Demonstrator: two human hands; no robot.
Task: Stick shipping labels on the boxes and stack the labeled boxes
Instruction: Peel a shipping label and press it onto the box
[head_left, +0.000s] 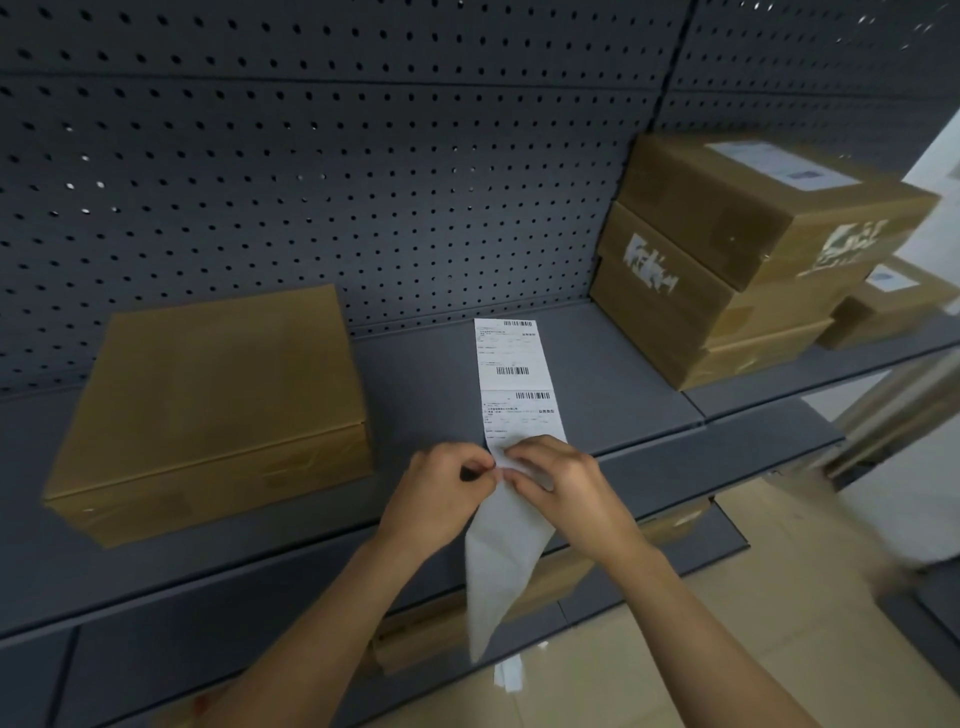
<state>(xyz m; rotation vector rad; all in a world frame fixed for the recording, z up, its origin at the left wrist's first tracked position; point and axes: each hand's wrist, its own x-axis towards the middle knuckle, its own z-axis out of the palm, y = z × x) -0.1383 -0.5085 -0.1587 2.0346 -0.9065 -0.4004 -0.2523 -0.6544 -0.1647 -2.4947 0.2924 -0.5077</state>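
A strip of white shipping labels (514, 364) lies on the grey shelf (613, 374), running toward me. My left hand (441, 493) and my right hand (563, 483) both pinch the strip at the shelf's front edge. The strip's blank backing (501, 566) hangs down below my hands. A flat brown box (208, 405) without a label sits on the shelf to the left. At the right stands a stack of brown boxes (727, 270), its top box carrying a white label (779, 163).
A grey pegboard wall (311, 156) backs the shelf. A second labeled box (893, 306) sits further right. More brown boxes (550, 577) lie on a lower shelf under my hands. Beige floor tiles (727, 597) show at the lower right.
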